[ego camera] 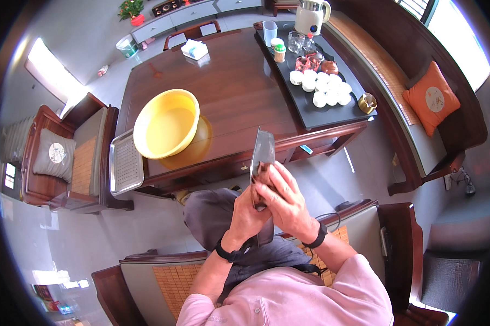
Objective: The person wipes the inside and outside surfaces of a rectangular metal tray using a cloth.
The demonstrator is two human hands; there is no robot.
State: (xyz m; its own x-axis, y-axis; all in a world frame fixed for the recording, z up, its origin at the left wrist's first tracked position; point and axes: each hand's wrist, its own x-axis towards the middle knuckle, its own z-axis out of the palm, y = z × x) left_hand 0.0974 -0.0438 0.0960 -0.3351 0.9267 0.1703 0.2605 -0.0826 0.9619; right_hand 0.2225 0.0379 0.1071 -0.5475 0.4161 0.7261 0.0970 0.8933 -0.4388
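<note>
In front of my lap, my left hand [248, 216] and my right hand [289, 203] are close together. A flat grey metal blade [263, 146], like that of a cleaver, points up from between them towards the table. My left hand grips low on the blade side. The fingers of my right hand bend over a rough brown piece [263, 174] pressed near the blade; it may be a root or a wooden part. My fingers hide much of both things. Beyond the blade stands a wooden table [237, 93] with a yellow plastic basin [167, 122] of cloudy-looking content.
A perforated metal tray [126, 163] overhangs the table's left corner. To the right, a black tea tray [310, 116] bears white cups [326, 87], glasses and an electric kettle [310, 18]. A tissue pack [195, 49] lies at the back. Wooden seats [392, 81] surround the table.
</note>
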